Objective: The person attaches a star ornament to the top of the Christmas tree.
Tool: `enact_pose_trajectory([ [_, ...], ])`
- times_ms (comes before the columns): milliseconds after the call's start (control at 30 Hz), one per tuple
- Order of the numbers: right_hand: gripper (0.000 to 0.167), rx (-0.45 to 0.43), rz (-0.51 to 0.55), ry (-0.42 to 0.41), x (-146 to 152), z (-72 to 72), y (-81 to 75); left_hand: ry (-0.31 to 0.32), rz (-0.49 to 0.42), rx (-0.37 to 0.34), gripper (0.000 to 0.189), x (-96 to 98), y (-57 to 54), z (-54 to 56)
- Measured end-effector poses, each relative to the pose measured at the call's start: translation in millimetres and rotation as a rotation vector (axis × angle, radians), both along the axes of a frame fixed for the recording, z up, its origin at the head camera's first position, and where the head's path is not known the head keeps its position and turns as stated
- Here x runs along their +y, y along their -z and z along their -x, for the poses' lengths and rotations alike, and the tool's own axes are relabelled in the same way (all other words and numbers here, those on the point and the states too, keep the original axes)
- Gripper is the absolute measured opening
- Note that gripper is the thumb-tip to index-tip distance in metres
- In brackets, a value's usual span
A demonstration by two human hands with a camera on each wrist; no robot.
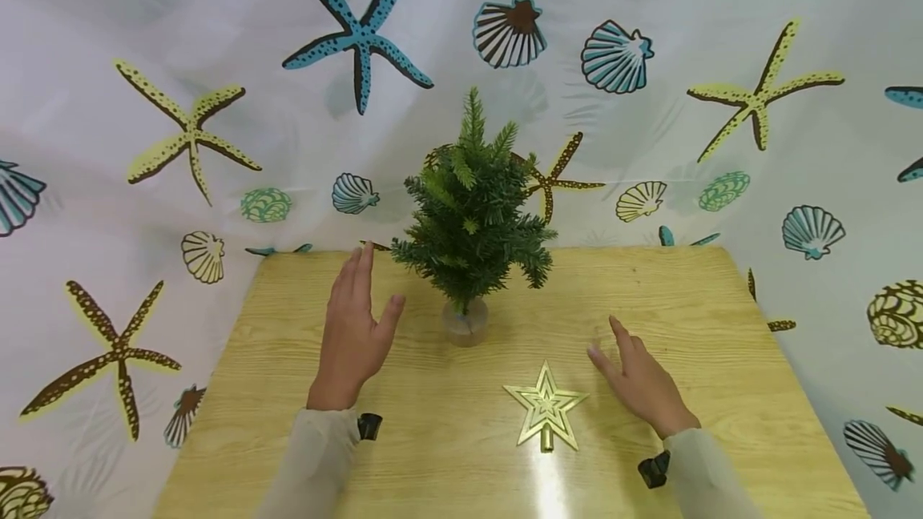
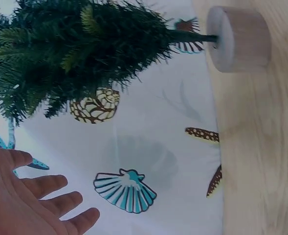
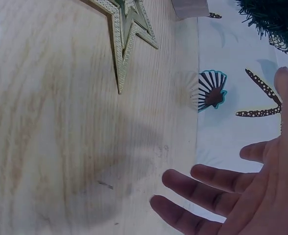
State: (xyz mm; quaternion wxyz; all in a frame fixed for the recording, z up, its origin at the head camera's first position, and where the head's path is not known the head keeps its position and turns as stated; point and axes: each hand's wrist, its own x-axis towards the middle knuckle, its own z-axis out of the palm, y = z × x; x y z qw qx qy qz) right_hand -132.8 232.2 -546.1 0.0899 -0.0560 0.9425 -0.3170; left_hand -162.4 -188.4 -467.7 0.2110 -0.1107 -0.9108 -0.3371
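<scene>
A small artificial Christmas tree (image 1: 472, 219) stands upright on a round wooden base (image 1: 465, 323) toward the back of the table. In front of it, slightly to the right, a gold star tree topper (image 1: 546, 405) lies flat, its socket toward me. Left of the tree, my left hand (image 1: 353, 335) is held with fingers extended and thumb apart, holding nothing. My right hand (image 1: 642, 383) hovers to the right of the star with its fingers spread, also holding nothing. The left wrist view shows the tree (image 2: 75, 49) beyond the fingers; the right wrist view catches part of the star (image 3: 126, 29).
The wooden tabletop (image 1: 692, 303) has its back edge close to a white curtain (image 1: 433, 142) printed with starfish and shells. The curtain also hangs along both sides. Dark wrist devices (image 1: 654, 469) sit at both cuffs.
</scene>
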Motion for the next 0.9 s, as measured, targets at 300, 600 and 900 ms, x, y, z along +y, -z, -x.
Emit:
enact_pose_trajectory([
  [300,0.086,-0.084,0.04,0.033,-8,-13.1,15.5,0.027,-0.196,0.018,0.083,19.3,-24.5,4.7],
  [600,0.063,-0.103,0.084,0.082,-20,-34.9,29.4,0.076,-0.315,0.016,0.083,36.7,-48.6,10.5],
  [900,0.039,-0.086,0.089,0.078,-34,-51.7,38.2,0.121,-0.404,0.013,0.086,47.4,-65.6,14.4],
])
